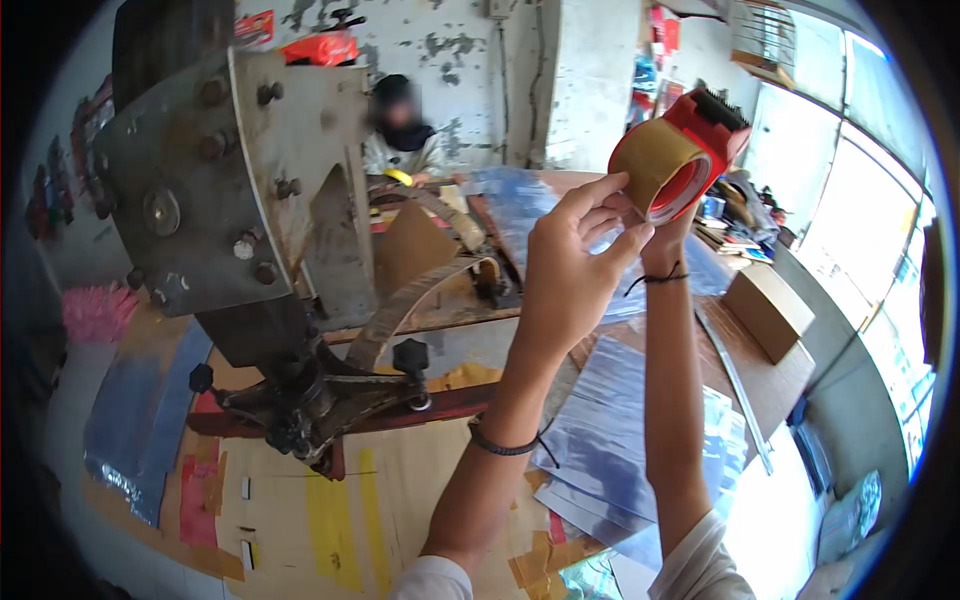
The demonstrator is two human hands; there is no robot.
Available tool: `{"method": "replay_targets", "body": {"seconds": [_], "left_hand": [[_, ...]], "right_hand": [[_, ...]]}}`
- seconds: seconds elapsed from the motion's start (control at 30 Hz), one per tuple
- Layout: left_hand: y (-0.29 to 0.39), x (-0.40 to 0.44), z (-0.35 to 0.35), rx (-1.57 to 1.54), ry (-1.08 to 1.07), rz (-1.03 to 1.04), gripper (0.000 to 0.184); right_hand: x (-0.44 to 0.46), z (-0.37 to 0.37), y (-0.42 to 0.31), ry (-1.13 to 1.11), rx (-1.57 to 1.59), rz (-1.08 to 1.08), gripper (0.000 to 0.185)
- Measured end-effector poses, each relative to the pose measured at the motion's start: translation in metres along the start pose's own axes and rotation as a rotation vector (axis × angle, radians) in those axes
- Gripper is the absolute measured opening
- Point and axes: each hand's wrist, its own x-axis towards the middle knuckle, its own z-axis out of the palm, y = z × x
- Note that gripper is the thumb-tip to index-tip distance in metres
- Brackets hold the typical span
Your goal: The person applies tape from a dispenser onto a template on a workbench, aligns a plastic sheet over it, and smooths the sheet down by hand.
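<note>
A broad worktable (770, 385) fills the lower view, and over its left part stands a heavy grey metal machine (190, 190), bolted plates above and a dark, knobbed base below. Beyond the machine, on the far side of the table, a person in dark headwear (400, 145) is near the wall. Overlapping plastic sheets (605, 435) lie fanned out beneath the raised arms, with a cardboard box (765, 312) near the table's right edge and a long metal strip (735, 385) slanting between the two. The red tape dispenser (712, 140), its toothed black edge uppermost, is up in the air above the table, well clear of the sheets. The right hand (668, 243) supports it from behind, closed on it, its fingers mostly hidden. The left hand (580, 245) reaches in from the side, thumb and fingers bent and parted beside the tan tape roll (655, 160); whether they pinch the tape, I cannot tell. A dark braided bracelet (500, 443) circles the left forearm, and a thinner cord (665, 278) the right wrist.
</note>
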Motion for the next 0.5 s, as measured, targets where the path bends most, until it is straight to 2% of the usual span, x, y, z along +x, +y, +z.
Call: {"method": "replay_targets", "body": {"seconds": [0.03,0.07,0.17,0.2,0.3,0.33,0.43,0.5], "left_hand": [[0.005,-0.003,0.005,0.012,-0.022,0.011,0.056],[0.008,-0.005,0.009,0.034,-0.044,0.033,0.056],[0.027,-0.014,0.020,0.162,-0.115,0.137,0.055],[0.037,-0.018,0.024,0.168,-0.117,0.107,0.057],[0.043,-0.027,0.032,0.358,-0.149,0.262,0.060],[0.039,-0.026,0.031,0.413,-0.160,0.354,0.060],[0.039,-0.025,0.028,0.398,-0.162,0.449,0.058],[0.043,-0.024,0.025,0.471,-0.137,0.543,0.053]], "right_hand": [[-0.006,-0.008,-0.008,-0.054,0.049,-0.016,0.041],[-0.019,-0.001,-0.015,0.020,0.020,-0.060,0.040],[-0.047,0.002,-0.038,-0.094,0.098,-0.106,0.042],[-0.057,0.005,-0.044,-0.038,0.114,-0.099,0.043],[-0.080,0.034,-0.045,0.261,0.035,-0.216,0.044],[-0.063,-0.015,-0.044,-0.040,0.028,-0.201,0.044],[-0.032,-0.041,-0.037,-0.291,0.317,-0.175,0.046],[-0.060,-0.004,-0.042,-0.126,0.187,-0.206,0.048]]}}
